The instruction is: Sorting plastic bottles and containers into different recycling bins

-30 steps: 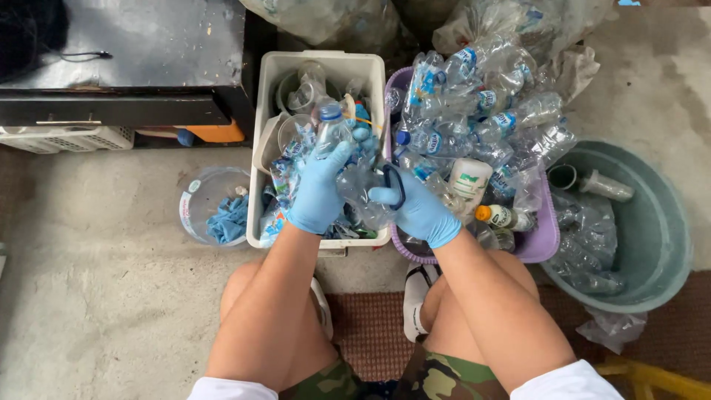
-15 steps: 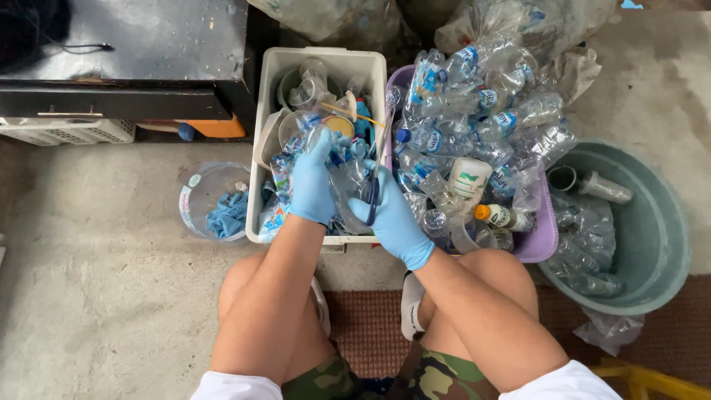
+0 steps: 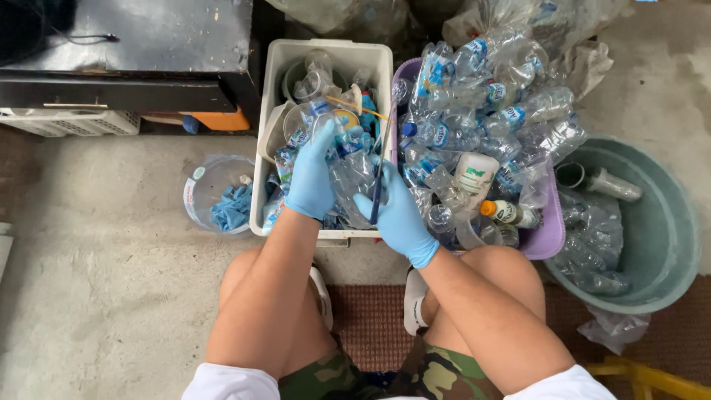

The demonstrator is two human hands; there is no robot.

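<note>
My left hand [image 3: 311, 178] clamps a clear bottle [image 3: 352, 178] over the white bin [image 3: 329, 52] while my right [image 3: 396, 215] grips a dark blade [image 3: 380, 174] (gloves thin), so a slip on crinkly plastic could cut me.

Left hand [image 3: 311, 181] covers lower part of clear bottle [image 3: 354, 174]; its base not visible. Dark thin tool [image 3: 379, 181] in right hand [image 3: 396, 215]: kind too small to tell, lower end hidden in the grip. White bin [image 3: 329, 52] floor hidden under bottles. Purple basket [image 3: 544, 237] mostly buried. Black cabinet [image 3: 126, 44] cut off at top edge. Torso cut off at bottom edge.
</note>
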